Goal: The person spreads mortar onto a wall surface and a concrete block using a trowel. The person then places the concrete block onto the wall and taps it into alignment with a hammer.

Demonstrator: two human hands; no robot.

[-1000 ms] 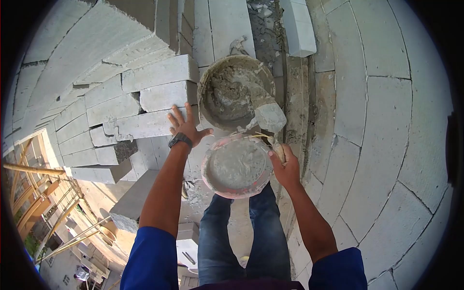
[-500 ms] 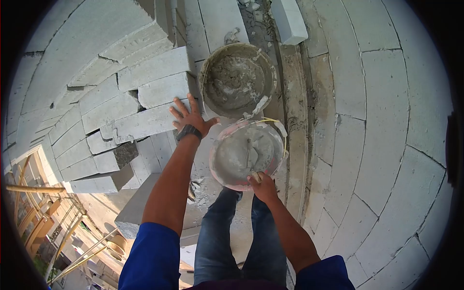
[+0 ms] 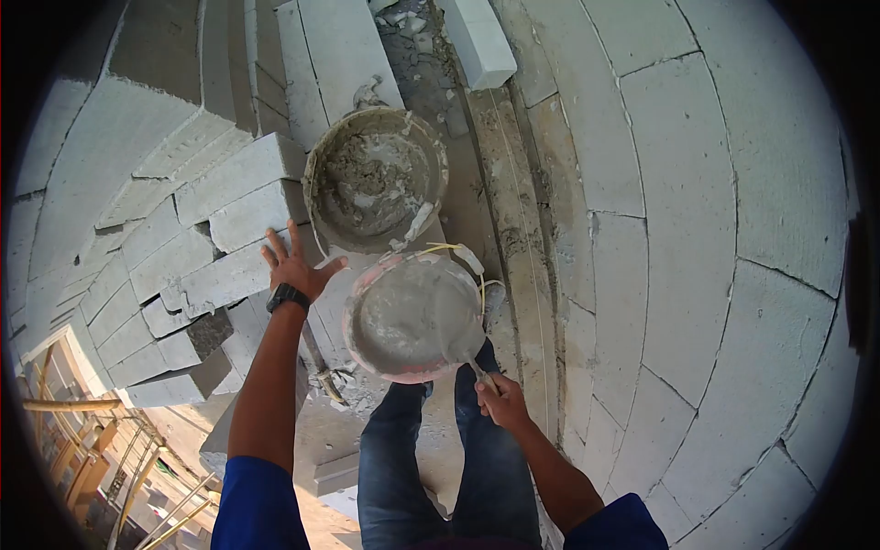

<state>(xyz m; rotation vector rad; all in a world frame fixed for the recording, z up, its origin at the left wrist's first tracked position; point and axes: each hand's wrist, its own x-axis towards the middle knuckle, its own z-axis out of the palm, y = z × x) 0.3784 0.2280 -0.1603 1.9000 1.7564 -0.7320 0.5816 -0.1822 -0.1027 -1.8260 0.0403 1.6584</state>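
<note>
My right hand (image 3: 503, 401) is closed around the handle of a trowel (image 3: 464, 343). Grey mortar coats its blade, which lies over the near right rim of a pinkish bucket (image 3: 352, 350). Inside that bucket is smooth, wet grey mortar (image 3: 403, 316). My left hand (image 3: 298, 271), with a black watch on the wrist, has its fingers spread against the end of a stacked grey block (image 3: 240, 271). Just beyond the pinkish bucket stands a second bucket (image 3: 312, 197), with rough mortar caked inside.
A wall of large grey blocks (image 3: 683, 220) rises on the right. Stacked blocks (image 3: 174, 243) fill the left side. A loose block (image 3: 479, 46) lies at the top, beside a strip of rubble (image 3: 417, 64). Poles and timber (image 3: 92, 449) show at lower left.
The view has shifted, so the buckets and blocks sit further left. My right hand has drawn the trowel from the mortar's middle toward the near right rim. My left hand stays against the blocks.
</note>
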